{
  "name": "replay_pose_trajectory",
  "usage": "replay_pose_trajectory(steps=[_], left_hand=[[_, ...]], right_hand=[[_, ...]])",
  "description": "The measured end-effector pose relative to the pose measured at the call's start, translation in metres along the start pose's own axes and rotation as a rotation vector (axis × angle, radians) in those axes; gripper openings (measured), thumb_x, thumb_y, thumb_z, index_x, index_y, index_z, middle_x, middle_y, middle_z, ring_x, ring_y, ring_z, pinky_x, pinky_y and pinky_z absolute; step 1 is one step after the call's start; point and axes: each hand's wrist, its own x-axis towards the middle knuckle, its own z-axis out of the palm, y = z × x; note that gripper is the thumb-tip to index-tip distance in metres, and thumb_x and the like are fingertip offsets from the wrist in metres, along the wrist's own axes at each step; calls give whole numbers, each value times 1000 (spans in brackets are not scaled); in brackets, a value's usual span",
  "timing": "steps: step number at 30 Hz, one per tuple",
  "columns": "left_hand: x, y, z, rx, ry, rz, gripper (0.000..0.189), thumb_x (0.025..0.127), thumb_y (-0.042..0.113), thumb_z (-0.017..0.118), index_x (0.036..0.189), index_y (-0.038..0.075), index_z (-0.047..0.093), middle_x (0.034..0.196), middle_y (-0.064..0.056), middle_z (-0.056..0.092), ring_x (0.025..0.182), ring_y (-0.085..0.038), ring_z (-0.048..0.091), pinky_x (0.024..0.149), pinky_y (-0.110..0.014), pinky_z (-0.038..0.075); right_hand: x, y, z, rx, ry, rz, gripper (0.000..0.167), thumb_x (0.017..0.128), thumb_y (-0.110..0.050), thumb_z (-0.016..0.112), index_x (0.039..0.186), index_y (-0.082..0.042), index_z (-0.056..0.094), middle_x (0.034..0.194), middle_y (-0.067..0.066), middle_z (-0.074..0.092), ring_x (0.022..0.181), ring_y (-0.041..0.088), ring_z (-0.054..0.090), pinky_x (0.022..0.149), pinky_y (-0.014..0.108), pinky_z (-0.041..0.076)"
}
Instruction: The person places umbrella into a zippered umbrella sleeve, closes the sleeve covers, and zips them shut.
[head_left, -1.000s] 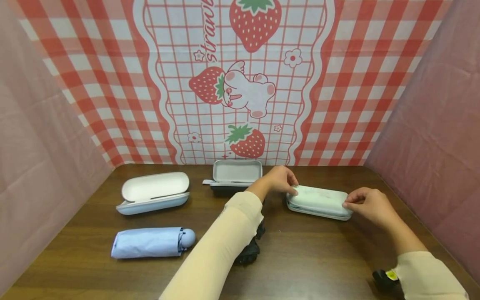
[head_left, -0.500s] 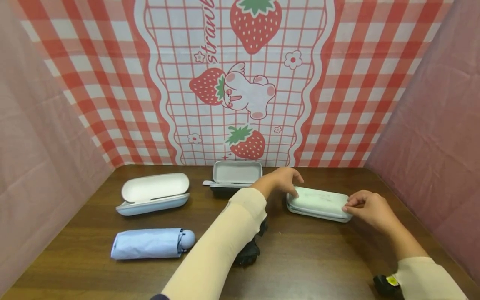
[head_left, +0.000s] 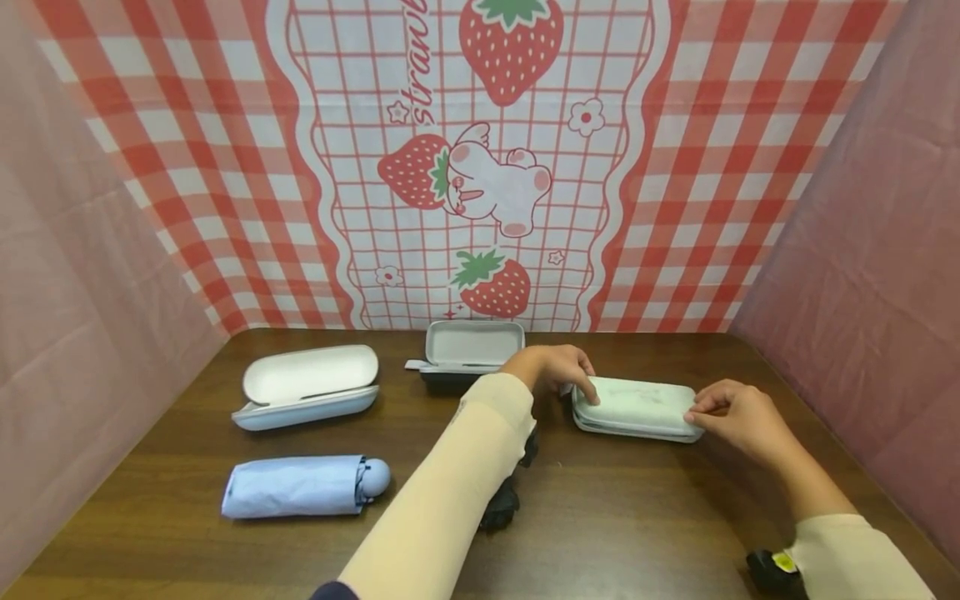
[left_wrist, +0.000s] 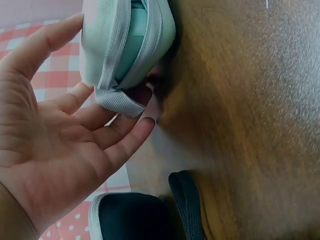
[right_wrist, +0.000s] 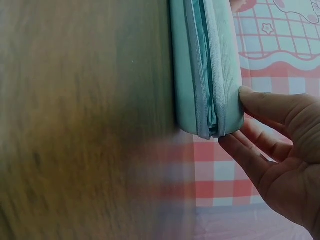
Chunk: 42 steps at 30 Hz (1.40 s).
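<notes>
– What's changing w/ the mint case [head_left: 637, 408]?
– L hand [head_left: 561, 367]'s shifting at its left end vs. half a sec ago: fingers now dipping behind, grey tab [left_wrist: 119, 102] showing beside them. Thumb's touching the top, fingers hanging loose, well apart from it.
– And R hand [head_left: 744, 417]?
– Pinching the right end, same as b4.
– Meaning?
– Prob. the work's moving to the tab end. Zip [right_wrist: 218, 85]'s gaping, so IMO the case isn't sealing yet.
– Where's it sitting?
– On the table [head_left: 615, 517], between both hands, right of the open black case [head_left: 453, 381].
</notes>
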Motion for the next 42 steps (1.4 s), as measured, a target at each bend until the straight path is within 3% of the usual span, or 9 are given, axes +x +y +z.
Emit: replay_pose_trajectory(steps=[3,5,11,16,20,25,29,37,42], left_hand=[[1,0,3,-52,-13,11,32,73,6,81,95,4,57,89,0,52,70,-11,45,66,-31,42],[1,0,5,-59,-3,28,37,71,4,82,97,2,56,90,-1,51,73,-11,46,66,-28,42],[0,2,5,71,27,80,47,70,6,86,101,8,51,94,-4,48,73,-12,49,66,-26,49],[-6,5,0,-18,30,91,47,69,-5,83,100,8,50,96,-7,48,58,-19,54,63,-42,56],[-9,5,-3,-39,52,156,43,65,-13,80,92,6,52,91,-6,53,66,-16,52,58,-35,52],[-9,7,-3,109,78,255,43,62,-10,83,87,8,53,87,-3,55,79,-13,50,63,-22,47],[-9,10,-1,216,92,305,44,62,-6,86,86,9,53,89,-3,56,78,-12,51,63,-20,47],[-15,16,5,390,106,356,48,61,-1,88,86,13,50,87,2,57,78,-8,49,65,-17,43],[-19,17,7,417,112,357,49,60,1,89,85,13,49,84,3,55,77,-8,48,66,-17,42]], right_hand=[[-1,0,0,-4,2,-4,12,75,-12,84,71,-10,72,89,10,69,74,-7,55,58,17,48],[-1,0,-1,-7,3,-10,13,75,-11,84,71,-10,72,89,9,68,73,-6,55,58,17,48],[-3,-1,-2,-53,24,-54,16,70,-13,87,72,-13,71,84,2,66,72,1,58,58,20,48],[0,-6,-7,-68,56,-91,17,71,-12,87,77,-12,71,80,-1,64,69,6,58,57,22,48],[6,-14,-12,-73,77,-104,13,76,-10,83,81,-11,71,81,0,64,69,7,58,56,24,48],[18,-30,-13,-53,15,-136,8,81,-8,78,87,-7,73,82,2,69,72,15,63,58,25,50],[29,-45,-7,-29,-61,-158,7,84,-6,74,90,-4,74,86,5,71,76,17,64,62,25,51],[48,-60,4,116,-244,-121,19,90,-9,69,104,3,72,93,9,72,77,12,60,63,24,51],[54,-61,8,147,-319,-120,20,90,-10,69,104,3,73,95,9,72,76,11,58,63,24,50]])
